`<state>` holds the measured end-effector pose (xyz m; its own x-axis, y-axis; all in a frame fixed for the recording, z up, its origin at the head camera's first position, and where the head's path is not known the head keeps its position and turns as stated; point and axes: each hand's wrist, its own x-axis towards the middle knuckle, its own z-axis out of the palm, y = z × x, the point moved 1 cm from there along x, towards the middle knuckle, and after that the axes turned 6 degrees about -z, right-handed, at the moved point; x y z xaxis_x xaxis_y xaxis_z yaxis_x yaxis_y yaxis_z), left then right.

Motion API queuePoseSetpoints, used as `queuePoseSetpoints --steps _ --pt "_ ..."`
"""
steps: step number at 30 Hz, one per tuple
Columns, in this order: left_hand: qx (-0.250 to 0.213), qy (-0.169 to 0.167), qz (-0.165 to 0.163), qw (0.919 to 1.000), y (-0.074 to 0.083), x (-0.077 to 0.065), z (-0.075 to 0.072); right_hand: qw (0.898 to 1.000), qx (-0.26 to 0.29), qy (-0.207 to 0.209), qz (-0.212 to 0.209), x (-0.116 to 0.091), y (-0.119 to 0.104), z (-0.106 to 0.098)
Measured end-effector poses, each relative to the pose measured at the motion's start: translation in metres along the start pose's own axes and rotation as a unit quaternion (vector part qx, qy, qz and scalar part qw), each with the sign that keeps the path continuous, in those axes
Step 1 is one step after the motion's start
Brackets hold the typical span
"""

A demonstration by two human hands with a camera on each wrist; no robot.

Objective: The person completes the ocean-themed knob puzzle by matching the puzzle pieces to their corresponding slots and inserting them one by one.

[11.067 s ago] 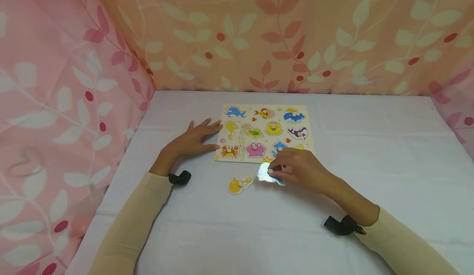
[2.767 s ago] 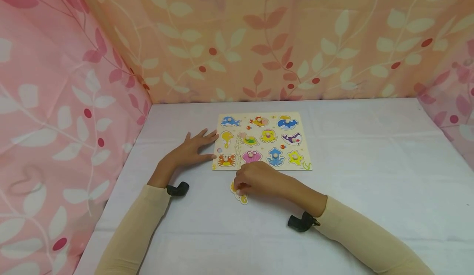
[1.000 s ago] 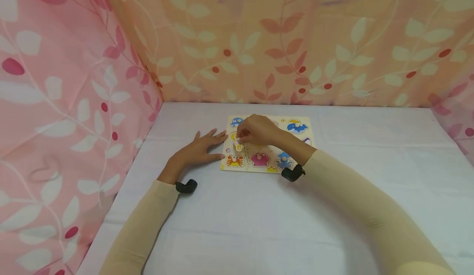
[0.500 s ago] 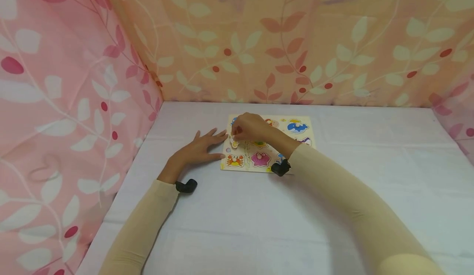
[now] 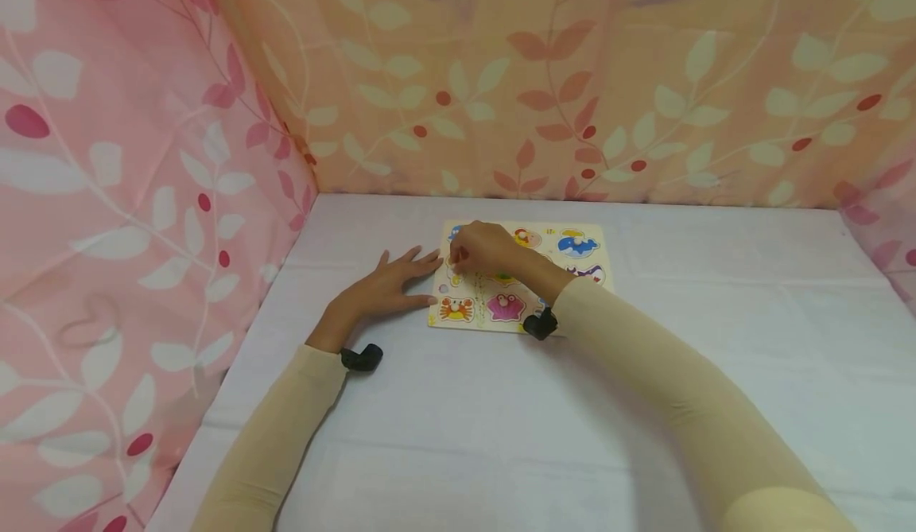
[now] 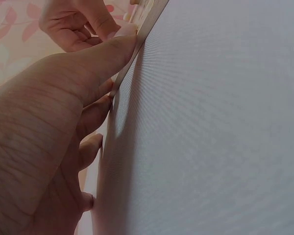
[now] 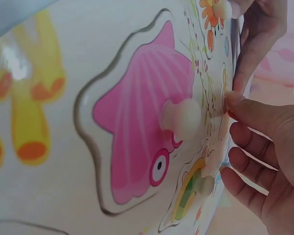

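A wooden knob puzzle board (image 5: 481, 324) with sea-animal pieces lies on the white table. My left hand (image 5: 379, 287) rests at its left edge, fingers spread; in the left wrist view the thumb (image 6: 115, 51) touches that edge. Over the board's left side, my right hand (image 5: 490, 247) pinches the yellow seahorse piece (image 5: 455, 280), which lies at its place above the crab piece (image 5: 456, 309). Its knob is hidden behind the fingers. In the right wrist view the thumb meets the seahorse (image 7: 224, 81), while the other fingers are loosely bent beyond it.
Other pieces sit in the board, among them a pink shell (image 5: 505, 307), a blue whale (image 5: 578, 243) and a purple whale (image 5: 585, 272). Each wrist wears a black camera (image 5: 361, 358). Floral cloth (image 5: 465, 142) hangs behind the table and at its sides.
The seahorse piece, earlier on the table in front of the board, has gone to the board's left side with my right hand and now lies flatter. My left hand has stayed at the edge.
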<state>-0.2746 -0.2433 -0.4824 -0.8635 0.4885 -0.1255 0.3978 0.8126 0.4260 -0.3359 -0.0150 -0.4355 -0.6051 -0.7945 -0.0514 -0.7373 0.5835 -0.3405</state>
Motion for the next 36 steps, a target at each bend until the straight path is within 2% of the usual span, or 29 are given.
queuePoseSetpoints --steps 8,22,31,36 --pt "-0.003 -0.002 -0.002 1.0000 0.000 -0.002 0.000 1.000 -0.008 0.002 -0.017 0.003 0.000 0.000" --pt "0.000 -0.002 -0.001 1.0000 0.000 0.000 0.000 1.000 0.002 0.012 0.000 0.001 -0.004 0.001" --pt "0.001 -0.001 -0.002 1.0000 0.001 0.000 -0.001 1.000 0.005 0.002 0.009 -0.005 -0.003 0.000" --pt "0.000 -0.003 -0.003 1.0000 0.002 0.000 -0.001 1.000 0.007 0.013 0.011 -0.011 -0.004 -0.004"
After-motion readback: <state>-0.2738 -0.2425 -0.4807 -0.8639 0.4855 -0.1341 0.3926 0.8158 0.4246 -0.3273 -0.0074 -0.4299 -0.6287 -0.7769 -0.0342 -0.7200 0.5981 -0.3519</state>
